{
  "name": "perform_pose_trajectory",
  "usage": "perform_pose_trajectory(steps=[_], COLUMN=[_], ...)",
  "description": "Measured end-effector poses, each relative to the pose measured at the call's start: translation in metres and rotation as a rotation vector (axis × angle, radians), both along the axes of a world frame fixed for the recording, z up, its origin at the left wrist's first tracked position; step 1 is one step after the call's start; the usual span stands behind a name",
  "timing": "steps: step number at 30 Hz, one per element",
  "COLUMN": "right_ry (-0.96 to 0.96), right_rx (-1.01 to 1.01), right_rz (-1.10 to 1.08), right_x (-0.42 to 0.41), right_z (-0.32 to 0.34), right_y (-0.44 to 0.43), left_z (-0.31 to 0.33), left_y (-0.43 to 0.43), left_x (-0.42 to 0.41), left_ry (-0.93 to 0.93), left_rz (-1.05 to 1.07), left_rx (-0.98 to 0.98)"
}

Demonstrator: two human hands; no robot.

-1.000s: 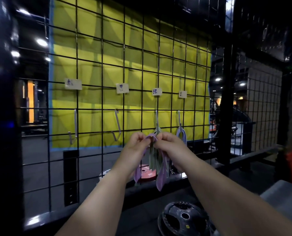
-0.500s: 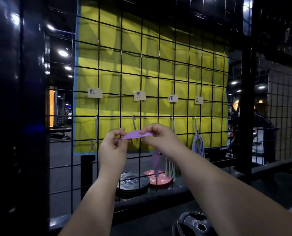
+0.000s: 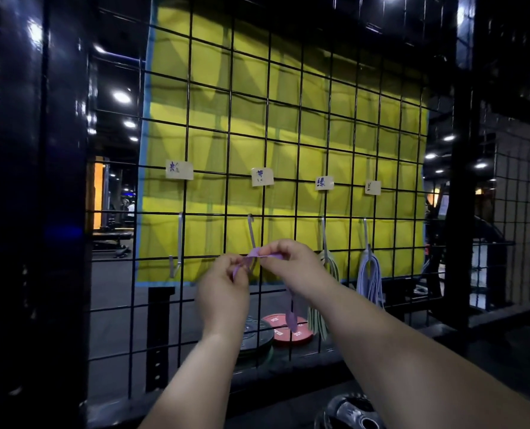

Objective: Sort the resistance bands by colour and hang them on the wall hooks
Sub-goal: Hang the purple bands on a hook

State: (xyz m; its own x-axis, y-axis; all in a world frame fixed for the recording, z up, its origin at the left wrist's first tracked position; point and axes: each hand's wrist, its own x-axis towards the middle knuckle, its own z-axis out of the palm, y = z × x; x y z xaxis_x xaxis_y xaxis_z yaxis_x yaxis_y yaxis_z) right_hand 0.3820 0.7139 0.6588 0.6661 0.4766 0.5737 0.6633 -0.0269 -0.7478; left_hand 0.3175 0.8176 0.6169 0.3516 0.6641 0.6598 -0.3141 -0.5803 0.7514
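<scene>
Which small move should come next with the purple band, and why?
Probably loop the purple band over the second hook: the left hand and right hand pinch it open just in front of that hook, which looks bare.

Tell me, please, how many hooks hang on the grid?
4 hooks in a row: a bare one at the left, one at the purple band, one holding green bands, one holding blue bands at the right.

The person is working bare-armed: the left forearm [image 3: 205, 366] and right forearm [image 3: 390, 351] are showing smooth and uncovered as far as can be seen, and the left hand [image 3: 223, 286] and right hand [image 3: 291, 267] are going bare too.
</scene>
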Motion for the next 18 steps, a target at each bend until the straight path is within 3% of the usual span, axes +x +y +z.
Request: perform_pose_trajectory(steps=[5, 11, 18], right_ry=[0.081, 0.299, 0.527], right_rx=[-0.003, 0.099, 0.208], right_rz=[0.02, 0.137, 0.222], right_x=[0.01, 0.011, 0.015], right_z=[-0.013, -0.027, -0.041], right_y=[-0.002, -0.004, -0.002], left_z=[-0.009, -0.019, -0.018], left_y=[-0.006, -0.014, -0.016], left_x=[0.004, 0.011, 0.004], left_ry=[0.121, 0.096, 0.125], left_rz=[-0.023, -0.146, -0.313], left_rx=[0.002, -0.064, 0.026])
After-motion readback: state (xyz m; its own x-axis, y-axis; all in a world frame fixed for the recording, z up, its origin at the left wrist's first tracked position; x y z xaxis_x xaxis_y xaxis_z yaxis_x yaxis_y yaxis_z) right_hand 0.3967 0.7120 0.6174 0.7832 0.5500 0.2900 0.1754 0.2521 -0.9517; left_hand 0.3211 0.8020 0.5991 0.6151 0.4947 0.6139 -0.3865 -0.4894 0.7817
